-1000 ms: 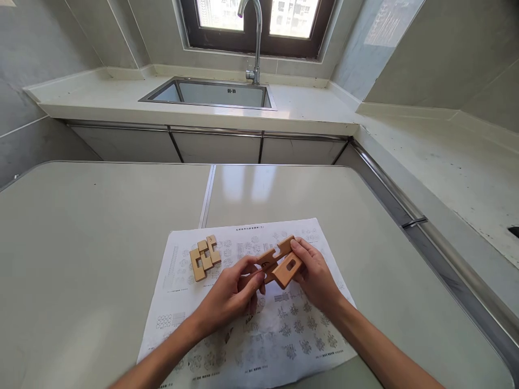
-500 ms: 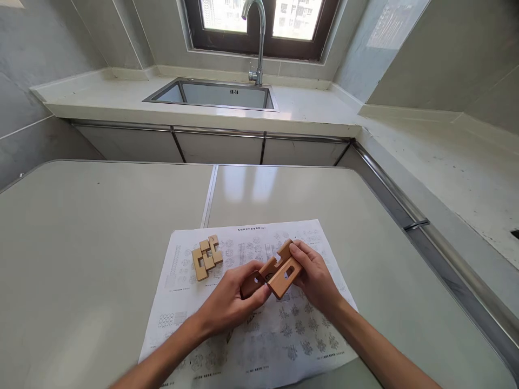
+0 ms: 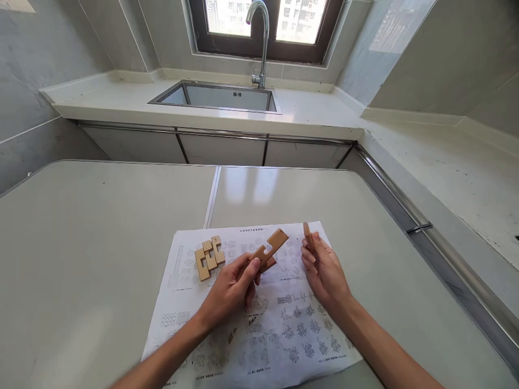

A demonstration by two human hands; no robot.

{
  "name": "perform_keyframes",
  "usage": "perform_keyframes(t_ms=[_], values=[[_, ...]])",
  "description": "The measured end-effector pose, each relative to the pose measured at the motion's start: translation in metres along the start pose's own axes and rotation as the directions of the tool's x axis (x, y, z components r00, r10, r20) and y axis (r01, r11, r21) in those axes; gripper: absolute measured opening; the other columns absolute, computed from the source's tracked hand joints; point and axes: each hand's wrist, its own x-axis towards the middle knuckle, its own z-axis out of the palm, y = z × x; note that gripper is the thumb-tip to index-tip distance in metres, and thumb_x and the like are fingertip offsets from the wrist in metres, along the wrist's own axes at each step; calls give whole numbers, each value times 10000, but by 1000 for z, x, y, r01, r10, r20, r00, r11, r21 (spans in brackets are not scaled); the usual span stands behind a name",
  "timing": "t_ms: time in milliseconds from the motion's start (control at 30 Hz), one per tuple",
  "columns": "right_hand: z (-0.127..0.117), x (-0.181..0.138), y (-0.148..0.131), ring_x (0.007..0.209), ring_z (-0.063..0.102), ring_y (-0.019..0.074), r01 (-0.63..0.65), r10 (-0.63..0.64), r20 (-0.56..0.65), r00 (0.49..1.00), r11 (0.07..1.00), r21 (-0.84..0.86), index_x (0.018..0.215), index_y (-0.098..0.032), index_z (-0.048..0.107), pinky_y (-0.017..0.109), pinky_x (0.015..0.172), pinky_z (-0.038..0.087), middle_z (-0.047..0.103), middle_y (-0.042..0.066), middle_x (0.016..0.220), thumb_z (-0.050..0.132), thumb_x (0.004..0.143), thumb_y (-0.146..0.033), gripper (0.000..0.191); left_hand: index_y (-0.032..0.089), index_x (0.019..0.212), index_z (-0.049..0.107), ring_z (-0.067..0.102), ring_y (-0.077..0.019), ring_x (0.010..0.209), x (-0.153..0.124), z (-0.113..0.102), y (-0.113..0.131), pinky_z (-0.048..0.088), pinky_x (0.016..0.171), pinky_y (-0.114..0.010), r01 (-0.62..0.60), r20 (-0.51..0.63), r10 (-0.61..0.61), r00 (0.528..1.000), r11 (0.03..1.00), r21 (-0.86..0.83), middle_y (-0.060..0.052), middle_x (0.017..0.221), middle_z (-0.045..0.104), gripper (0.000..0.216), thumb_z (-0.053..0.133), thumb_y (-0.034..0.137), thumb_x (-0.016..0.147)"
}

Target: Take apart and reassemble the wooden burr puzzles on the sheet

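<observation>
- The left hand (image 3: pixel 233 283) is closed in a pinch, thumb on top, around a notched wooden bar (image 3: pixel 278 241); the bar slants up and away to the right, its cut-out facing the far side of the table (image 3: pixel 101 227).
- Beneath that bar, a second wooden piece (image 3: pixel 269 265) shows in the same grip; the fingers hide how the two meet.
- The right hand (image 3: pixel 326 275) is raised near the sheet's far right corner, holding a small wooden piece (image 3: pixel 307 232) between thumb and fingers, its upper end standing clear. Most of it is covered, so its full shape cannot be told.
- The two hands are apart, and their pieces do not touch.
- Left of the left hand, a group of wooden blocks (image 3: pixel 210 258) lies fitted together on the printed sheet (image 3: pixel 170 292), near its far left corner.
- The sheet, covered with small diagrams, lies under both hands on the table.
- Beyond the table are a sink (image 3: pixel 227 97), a curved faucet (image 3: pixel 265 46) and a dark-framed window (image 3: pixel 302 51).
</observation>
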Motion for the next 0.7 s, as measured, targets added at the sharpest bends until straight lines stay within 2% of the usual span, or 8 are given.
perform_keyframes(t_ms=[67,133,200,267,433,700], values=[[-2,2,1,615,525,85,8,-8,-17,1000,1000,-8,969,-242,757,156,552,546,683,-16,899,883,852,-435,259,168,1021,634,509,-82,499,1,-1,0,427,451,-205,-1,2,1,1000,1000,-12,-11,840,625,478,518,632,1032],[-1,1,3,751,639,108,16,-16,-5,1000,999,-49,1065,-249,774,176,714,607,730,-3,982,910,824,-405,317,165,1046,652,502,-80,497,1,0,0,428,450,-204,1,-3,-1,1000,1000,-8,-11,835,630,487,524,634,1028],[1,-2,5,893,701,141,34,-31,34,999,993,-113,1118,-241,773,220,855,618,755,15,1038,914,821,-394,363,162,1053,664,497,-81,489,1,0,0,421,443,-206,0,-14,0,1000,1000,4,-13,831,641,493,531,636,1023],[3,-6,6,965,722,171,60,-45,80,996,979,-196,1106,-233,767,271,927,609,769,30,1040,887,854,-409,330,162,1064,674,490,-83,481,0,1,0,414,440,-211,-3,-20,4,1000,1000,23,-14,817,657,496,532,635,1021],[6,-13,5,1007,736,221,144,-99,147,984,933,-331,1020,-234,740,374,944,609,787,53,1070,825,913,-455,260,169,1042,676,493,-88,452,-1,1,-1,400,433,-215,-25,-24,27,999,997,73,24,712,600,482,522,626,1029],[7,-17,4,919,744,219,223,-150,199,968,877,-426,1048,-249,726,392,886,616,776,49,1114,782,940,-488,267,174,924,646,467,-93,434,-2,3,-1,384,425,-203,-22,-53,27,998,996,83,53,593,511,479,521,625,1027]])
